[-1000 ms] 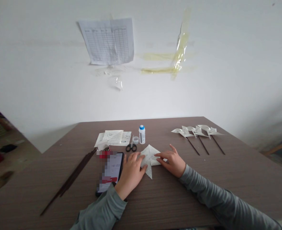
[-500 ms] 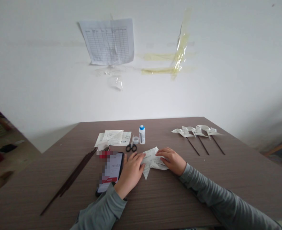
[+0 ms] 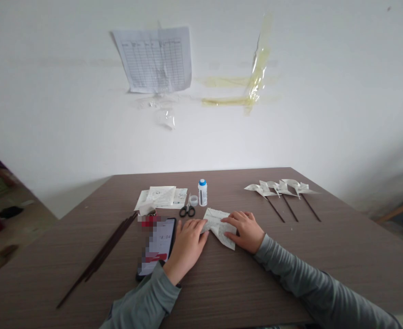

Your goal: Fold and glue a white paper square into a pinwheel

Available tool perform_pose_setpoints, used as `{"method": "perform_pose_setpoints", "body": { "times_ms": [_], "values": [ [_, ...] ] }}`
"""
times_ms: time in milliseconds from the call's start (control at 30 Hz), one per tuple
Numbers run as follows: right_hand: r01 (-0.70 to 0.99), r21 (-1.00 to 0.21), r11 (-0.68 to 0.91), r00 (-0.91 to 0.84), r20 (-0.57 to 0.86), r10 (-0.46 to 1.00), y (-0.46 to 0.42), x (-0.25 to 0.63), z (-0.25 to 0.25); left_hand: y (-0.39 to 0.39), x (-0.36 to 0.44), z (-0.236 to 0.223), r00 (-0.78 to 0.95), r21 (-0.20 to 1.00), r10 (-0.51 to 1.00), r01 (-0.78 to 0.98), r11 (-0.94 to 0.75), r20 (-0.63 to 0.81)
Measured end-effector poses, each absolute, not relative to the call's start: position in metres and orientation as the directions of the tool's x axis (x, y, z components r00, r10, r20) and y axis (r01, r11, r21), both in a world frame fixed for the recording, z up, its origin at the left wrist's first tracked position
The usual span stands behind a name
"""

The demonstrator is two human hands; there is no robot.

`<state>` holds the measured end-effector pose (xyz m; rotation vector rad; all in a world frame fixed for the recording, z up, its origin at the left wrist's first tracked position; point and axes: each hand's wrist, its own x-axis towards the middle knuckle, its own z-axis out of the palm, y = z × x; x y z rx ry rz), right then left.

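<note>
Left-hand grip: fingertips laid on left edge of paper; thumb set a little apart from index; whether the sheet is pinched or only pressed cannot be told; likely placed there as an anchor.
Right-hand grip: fingers curled over right side of paper, narrow gap to thumb; pinch or press cannot be told; probably placed to steer the fold.
White folded paper with dark printed text: located between both grips, on the dark brown wood-grain bench; flat support is presumably used for keeping creases even.
Paper look: angular, layered; one flap is pointed toward the wearer, below the right grip; outer corners are covered by fingers.
White bottle with blue cap, black-handled scissors: stood and laid beyond the grips, apparently kept within easy reach.
Thin dark brown sticks: bunched well left of left grip, likely kept clear of the folding.
Three white paper pinwheels on dark sticks: lined up beyond right grip, seemingly set aside.
</note>
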<state>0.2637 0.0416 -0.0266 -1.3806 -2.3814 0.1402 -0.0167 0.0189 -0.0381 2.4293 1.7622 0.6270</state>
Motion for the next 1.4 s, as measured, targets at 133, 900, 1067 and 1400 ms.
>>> {"method": "perform_pose_setpoints", "body": {
  "times_ms": [133, 900, 1067, 1400],
  "values": [
    [0.822, -0.246, 0.513, -0.461, 0.243, 0.854, 0.042, 0.261, -0.029, 0.017, -0.018, -0.033, 0.256, 0.297, 0.934, 0.898, -0.325, 0.249],
    [0.848, -0.253, 0.465, -0.414, 0.231, 0.88, 0.042, 0.257, -0.036, 0.009, -0.012, -0.012, 0.266, 0.269, 0.948, 0.913, -0.306, 0.174],
    [0.845, -0.26, 0.467, -0.421, 0.215, 0.881, 0.043, 0.258, -0.036, 0.008, -0.011, -0.009, 0.255, 0.27, 0.957, 0.92, -0.285, 0.142],
    [0.776, -0.388, 0.498, -0.406, 0.297, 0.864, 0.058, 0.273, -0.045, 0.012, -0.019, -0.015, 0.286, 0.32, 0.943, 0.889, -0.328, 0.173]
  ]
}}
